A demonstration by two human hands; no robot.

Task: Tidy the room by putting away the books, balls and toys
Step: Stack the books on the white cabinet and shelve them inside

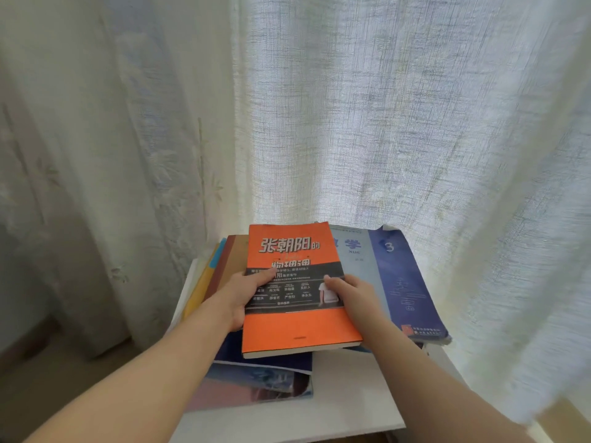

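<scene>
Orange book [297, 318] is on top of the messy pile of books [262, 378] on the white table [351, 398], my left hand [246, 295] and right hand [350, 297] gripping its side edges, thumbs on the cover, blue textbook [406, 282] sticking out right, curtain [383, 123] crowding close behind.

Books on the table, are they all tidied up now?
Done: several books, like the blue book, already lie piled on the white table. In hand: the left hand and right hand hold the orange book on top of them, thumbs on its cover. Left: settling it there; balls and toys are not in view, so I cannot tell about those.
</scene>
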